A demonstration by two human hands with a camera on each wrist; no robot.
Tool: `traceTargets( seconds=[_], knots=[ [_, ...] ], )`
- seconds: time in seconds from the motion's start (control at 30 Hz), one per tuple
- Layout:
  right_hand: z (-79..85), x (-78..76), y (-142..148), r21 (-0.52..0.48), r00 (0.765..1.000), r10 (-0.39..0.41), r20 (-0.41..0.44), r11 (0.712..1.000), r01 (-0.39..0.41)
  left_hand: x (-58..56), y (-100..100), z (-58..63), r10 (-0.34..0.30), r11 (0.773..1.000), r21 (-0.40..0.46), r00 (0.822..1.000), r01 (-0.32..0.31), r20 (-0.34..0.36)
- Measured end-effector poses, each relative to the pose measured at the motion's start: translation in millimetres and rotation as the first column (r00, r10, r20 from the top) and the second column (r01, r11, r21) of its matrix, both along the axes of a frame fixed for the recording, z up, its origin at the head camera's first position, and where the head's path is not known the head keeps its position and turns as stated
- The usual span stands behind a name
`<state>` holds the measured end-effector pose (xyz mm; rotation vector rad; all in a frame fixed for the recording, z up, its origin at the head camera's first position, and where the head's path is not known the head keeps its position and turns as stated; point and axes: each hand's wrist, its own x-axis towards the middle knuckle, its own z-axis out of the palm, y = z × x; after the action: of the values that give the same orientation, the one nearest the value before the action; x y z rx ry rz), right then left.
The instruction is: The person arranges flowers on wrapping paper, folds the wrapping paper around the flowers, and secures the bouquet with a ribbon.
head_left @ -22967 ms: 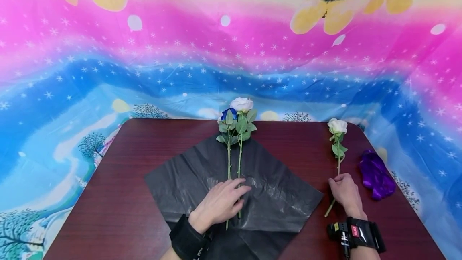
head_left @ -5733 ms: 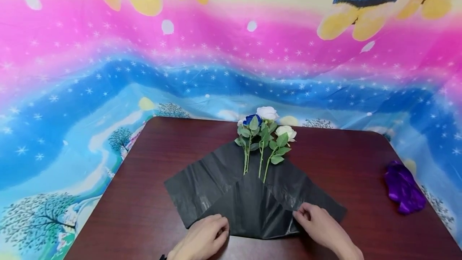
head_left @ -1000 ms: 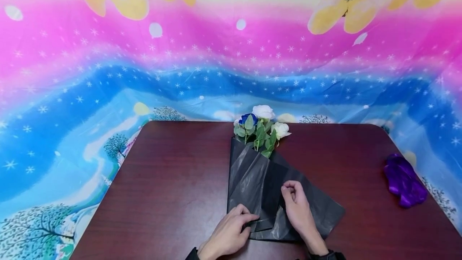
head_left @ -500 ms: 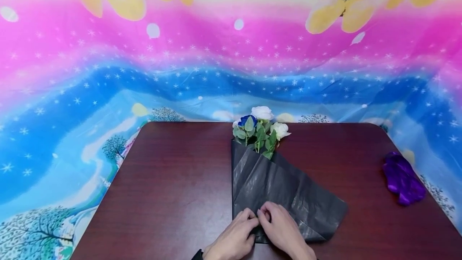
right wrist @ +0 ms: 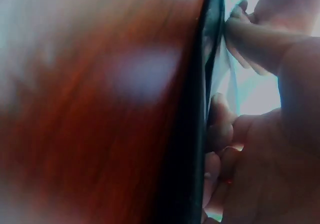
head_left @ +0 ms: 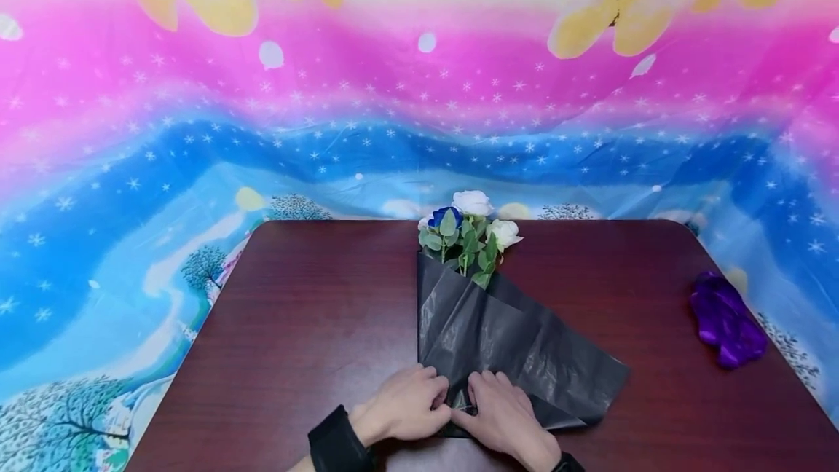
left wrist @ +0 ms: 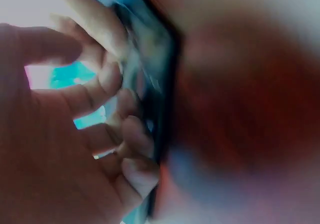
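Note:
A sheet of black wrapping paper [head_left: 518,341] is folded over the stems of several artificial roses. Their blooms show above the fold: a white rose [head_left: 472,202], a blue rose [head_left: 446,218] and a cream rose [head_left: 504,234], with green leaves. At the paper's near end, my left hand [head_left: 409,403] holds the folded layers with bent fingers, fingertips [left wrist: 137,134] pressed against the paper. Close beside it my right hand [head_left: 501,410] grips the same end, its thumb reaching toward the left hand and its fingertips [right wrist: 220,134] bent onto the paper. The lower stems are hidden inside.
A bunched purple ribbon [head_left: 726,320] lies by the right edge of the dark red-brown table [head_left: 314,312]. A printed backdrop cloth [head_left: 393,93] hangs behind and along both sides. The paper's right corner spreads out flat to the right.
The paper, flat 23 seconds ago, is now folded up from below and across from the left; a third rose lies within. Lately my right hand came down to the near end beside the left.

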<state>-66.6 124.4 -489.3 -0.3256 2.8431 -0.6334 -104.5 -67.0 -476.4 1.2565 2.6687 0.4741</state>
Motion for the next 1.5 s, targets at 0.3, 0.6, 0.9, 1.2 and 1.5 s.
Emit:
traceTargets(
  seconds=[0.3, 0.6, 0.9, 1.2, 1.5],
  knots=[
    [-1.8, -4.3, -3, 0.062, 0.999, 0.007, 0.032, 0.998, -0.009, -29.3, -9, -6.5, -0.168, 0.98, -0.137, 0.97, 0.145, -0.174],
    [-2.9, -6.0, -13, 0.157, 0.998, -0.059, 0.033, 0.986, 0.053, -50.5, -9, -16.9, -0.088, 0.975, -0.223, 0.94, 0.013, -0.331],
    [-2.7, -8.3, -12, 0.212, 0.997, -0.066, 0.026, 0.976, 0.06, -68.5, 5, -16.3, -0.055, 0.947, -0.312, 0.918, -0.078, -0.394],
    [-1.3, -10.2, -11, 0.208, 0.993, -0.071, 0.095, 0.977, 0.05, -98.0, 15, -16.0, 0.028, 0.916, -0.358, 0.917, -0.183, -0.398],
    [-3.9, -6.5, -14, 0.221, 0.998, -0.039, 0.052, 0.975, 0.027, -142.8, 19, -15.5, 0.149, 0.879, -0.394, 0.939, -0.27, -0.309]
  ],
)
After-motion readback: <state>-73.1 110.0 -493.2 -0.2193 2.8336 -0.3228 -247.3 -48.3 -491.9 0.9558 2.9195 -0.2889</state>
